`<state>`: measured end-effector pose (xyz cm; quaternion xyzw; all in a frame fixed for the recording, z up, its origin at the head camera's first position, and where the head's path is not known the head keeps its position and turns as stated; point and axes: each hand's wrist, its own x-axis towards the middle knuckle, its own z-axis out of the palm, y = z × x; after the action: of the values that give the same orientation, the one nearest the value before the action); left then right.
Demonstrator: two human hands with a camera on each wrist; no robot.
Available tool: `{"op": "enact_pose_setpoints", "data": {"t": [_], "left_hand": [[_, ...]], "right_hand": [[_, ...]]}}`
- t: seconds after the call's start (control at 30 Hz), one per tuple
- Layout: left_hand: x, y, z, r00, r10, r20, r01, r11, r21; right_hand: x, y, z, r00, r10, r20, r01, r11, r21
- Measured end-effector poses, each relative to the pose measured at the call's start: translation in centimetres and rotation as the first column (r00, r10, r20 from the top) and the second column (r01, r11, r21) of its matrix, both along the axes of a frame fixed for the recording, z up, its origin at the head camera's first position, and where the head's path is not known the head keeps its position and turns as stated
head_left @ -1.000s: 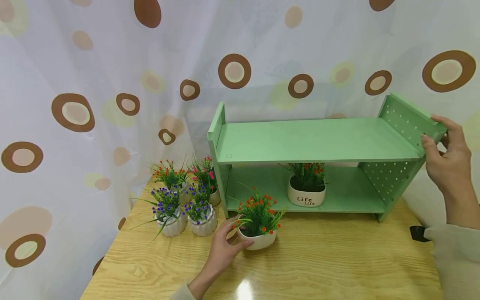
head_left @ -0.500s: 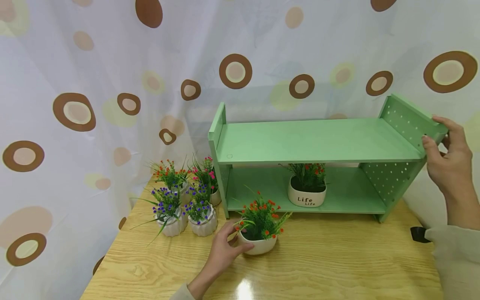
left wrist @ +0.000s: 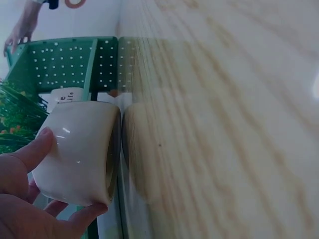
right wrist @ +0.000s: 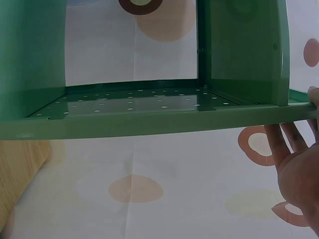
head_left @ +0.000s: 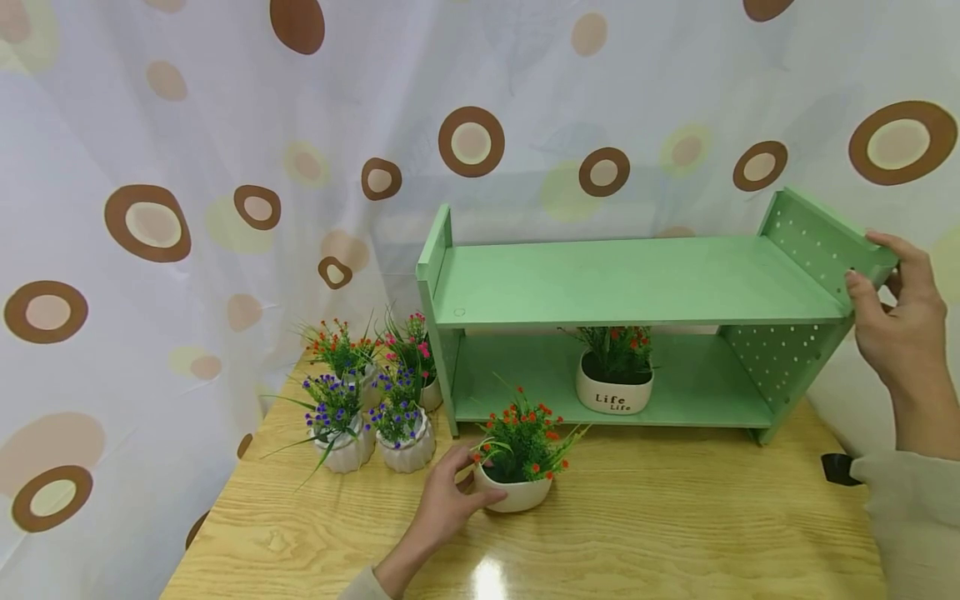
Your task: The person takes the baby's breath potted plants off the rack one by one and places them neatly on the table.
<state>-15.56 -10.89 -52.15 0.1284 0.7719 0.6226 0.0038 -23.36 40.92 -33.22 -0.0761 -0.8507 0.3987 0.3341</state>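
My left hand [head_left: 444,500] grips a white oval flowerpot [head_left: 516,495] by its left end, thumb along the front. Orange-red artificial flowers [head_left: 525,429] and green leaves fill it. In the left wrist view the white pot [left wrist: 77,152] has its base very close to the tabletop; whether it touches I cannot tell. The right hand [head_left: 903,312] holds the upper right side panel of a green two-tier shelf [head_left: 630,279], thumb inside, fingers over the outer edge. On the lower tier stands a similar white pot [head_left: 613,395] marked "Life", its plant partly hidden by the upper tier.
Left of the shelf, several small white pots [head_left: 407,450] with purple, orange and pink flowers stand grouped on the wooden table [head_left: 660,517]. A black object [head_left: 840,469] lies near the right sleeve. A patterned curtain [head_left: 525,75] hangs behind.
The pot in my left hand has shifted slightly toward the front of the table, its flowers swinging a little rightward. The right hand still holds the shelf side in the same place.
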Motion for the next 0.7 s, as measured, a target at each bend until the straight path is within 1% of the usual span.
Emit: {"op": "enact_pose_setpoints", "data": {"t": [0.17,0.33,0.57,0.7], "left_hand": [[0.0,-0.2,0.0,1.0,-0.009,0.0,0.009,1.0,-0.008],[-0.1,-0.5,0.0,0.999,-0.031,0.008,0.032,0.999,-0.022],[-0.3,-1.2,-0.2,0.998,-0.055,0.03,0.055,0.998,0.003],[-0.4,-1.5,-0.4,0.998,-0.057,0.029,0.057,0.998,-0.002]], "right_hand": [[0.0,0.0,0.1,1.0,0.006,0.0,-0.006,1.0,0.0],[0.0,-0.1,0.1,1.0,0.008,-0.006,-0.008,1.0,-0.002],[-0.1,0.0,0.0,1.0,0.0,-0.008,-0.001,1.0,-0.009],[-0.2,0.0,0.0,1.0,-0.007,-0.009,0.007,1.0,-0.013]]}}
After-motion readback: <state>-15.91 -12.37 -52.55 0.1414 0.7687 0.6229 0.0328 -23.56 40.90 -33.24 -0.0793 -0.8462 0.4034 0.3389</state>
